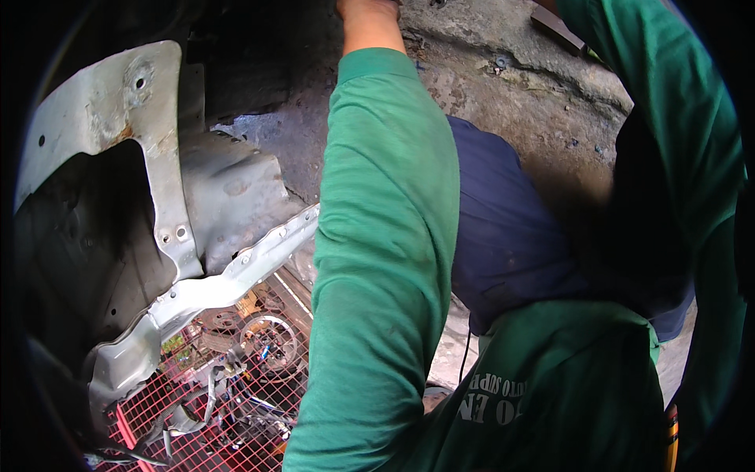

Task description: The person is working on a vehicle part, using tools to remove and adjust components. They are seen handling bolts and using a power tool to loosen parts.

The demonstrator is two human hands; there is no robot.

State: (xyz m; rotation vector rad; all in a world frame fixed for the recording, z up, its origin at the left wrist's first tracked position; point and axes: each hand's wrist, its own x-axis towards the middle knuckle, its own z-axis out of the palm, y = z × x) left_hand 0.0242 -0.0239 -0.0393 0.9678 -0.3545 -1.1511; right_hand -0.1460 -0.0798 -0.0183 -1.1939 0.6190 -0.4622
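My left hand (370,17) reaches past the top edge, its fingers mostly out of sight, so what it touches is hidden. Its green sleeve runs down the middle. My right arm (661,118) rises to the top right, where the hand is cut off. Left of my left arm is a bare grey car body structure (189,236), with a curved, holed bracket (157,181) showing rust spots and a pale flanged rail (228,287).
Below the bodywork, a red wire mesh frame (181,354) has a wheel (271,346) and assorted metal parts around it. Rough concrete ground (519,94) shows at the top, with a dark metal bar (557,30). My navy-clad legs (503,228) lie below me.
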